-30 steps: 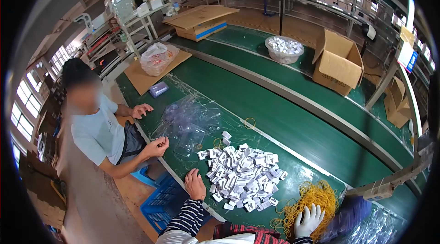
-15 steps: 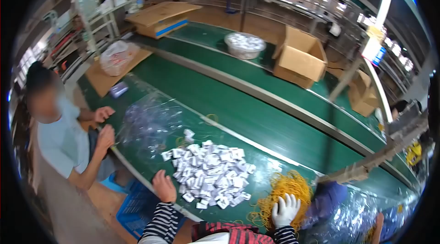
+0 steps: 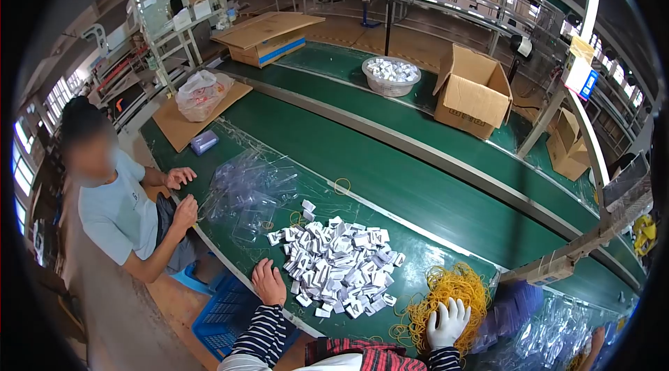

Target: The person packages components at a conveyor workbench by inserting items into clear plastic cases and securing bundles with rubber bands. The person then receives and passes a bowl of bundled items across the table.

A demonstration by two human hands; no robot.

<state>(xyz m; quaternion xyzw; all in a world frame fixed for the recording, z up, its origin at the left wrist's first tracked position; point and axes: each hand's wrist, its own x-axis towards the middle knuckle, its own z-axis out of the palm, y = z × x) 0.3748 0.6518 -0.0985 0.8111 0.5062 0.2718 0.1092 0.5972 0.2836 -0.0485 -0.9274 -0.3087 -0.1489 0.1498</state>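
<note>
My bare left hand (image 3: pixel 269 283) rests on the near edge of the green table, fingers spread, just left of a heap of small white pieces (image 3: pixel 341 266). My right hand (image 3: pixel 448 323), in a white glove, lies with its fingers apart on a tangled pile of yellow rubber bands (image 3: pixel 453 291). Neither hand visibly grips anything. Beyond the white pieces, clear plastic sleeves (image 3: pixel 254 186) are spread on the table. Purple-tinted plastic sleeves (image 3: pixel 512 312) lie right of the rubber bands.
A co-worker (image 3: pixel 125 197) sits at the left, both hands raised near the table edge. Blue crates (image 3: pixel 226 319) stand below the edge. Farther back are a bowl of white pieces (image 3: pixel 391 78), an open carton (image 3: pixel 474 92) and a plastic bag (image 3: pixel 202 95). Another person's arm (image 3: pixel 594 350) shows lower right.
The view has swung right and partly back. My hands stay beside the white heap and on the rubber bands. The co-worker's hands have come closer together.
</note>
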